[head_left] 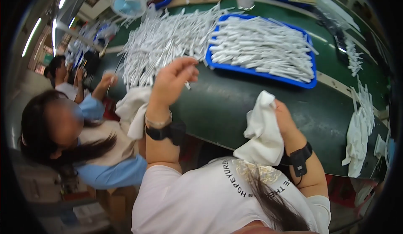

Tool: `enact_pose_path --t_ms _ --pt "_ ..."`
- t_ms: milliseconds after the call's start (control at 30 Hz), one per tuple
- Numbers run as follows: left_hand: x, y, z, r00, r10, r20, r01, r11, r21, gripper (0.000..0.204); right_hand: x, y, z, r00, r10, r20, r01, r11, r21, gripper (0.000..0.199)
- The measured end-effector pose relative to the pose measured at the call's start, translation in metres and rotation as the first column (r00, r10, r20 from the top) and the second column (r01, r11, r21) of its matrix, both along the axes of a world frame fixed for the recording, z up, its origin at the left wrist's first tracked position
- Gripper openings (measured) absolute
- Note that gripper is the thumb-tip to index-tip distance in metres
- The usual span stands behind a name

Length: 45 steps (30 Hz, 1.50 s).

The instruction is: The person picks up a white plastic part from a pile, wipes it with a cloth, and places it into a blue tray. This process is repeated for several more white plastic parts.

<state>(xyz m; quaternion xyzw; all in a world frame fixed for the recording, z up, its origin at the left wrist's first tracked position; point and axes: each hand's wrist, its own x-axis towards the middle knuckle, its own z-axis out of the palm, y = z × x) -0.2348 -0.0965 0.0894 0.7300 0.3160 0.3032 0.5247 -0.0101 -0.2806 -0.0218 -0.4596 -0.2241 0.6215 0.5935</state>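
My left hand (174,80) is raised over the near edge of a loose heap of thin white plastic sticks (168,40). Its fingers are curled in. The short end of one white stick (188,85) shows just below them, and I cannot tell whether it is held or lies on the table. On the right, my right hand (286,118) grips a crumpled white cloth (264,129), which hangs down in front of my shirt. Between and beyond my hands stands a blue tray (262,73) piled with similar white sticks, roughly lined up.
At my left sits a co-worker (103,139), one hand raised by the heap; another white cloth (136,108) lies near my left wrist. More sticks and a white cloth (357,137) are on the green table's (201,103) right end. A fan (128,3) stands at the back.
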Motion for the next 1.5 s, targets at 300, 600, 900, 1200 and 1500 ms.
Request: enact_pose_path --t_ms 300,600,900,1200,1500 --pt "-0.071 0.008 -0.088 0.715 0.538 -0.447 -0.103 0.713 0.693 0.020 -0.009 0.004 0.015 0.999 -0.016 0.032 0.016 1.000 -0.016 0.011" --pt "-0.048 0.038 -0.079 0.549 0.632 -0.547 -0.174 0.727 0.665 0.019 -0.007 0.000 0.008 0.996 -0.035 0.076 0.035 0.999 -0.004 0.012" --pt "-0.055 0.060 -0.076 0.389 0.589 -0.708 -0.014 0.773 0.635 0.022 -0.011 0.004 0.019 0.996 -0.043 0.074 0.045 0.998 -0.033 0.013" --pt "-0.088 -0.009 -0.063 0.856 0.081 -0.510 -0.253 0.926 -0.279 0.024 -0.006 0.002 0.011 0.998 -0.030 0.055 0.032 0.999 -0.021 0.013" --pt "-0.055 -0.081 -0.091 0.906 -0.032 0.422 0.382 0.491 -0.783 0.023 -0.010 -0.003 0.014 0.977 -0.172 -0.126 0.186 0.976 0.110 0.027"
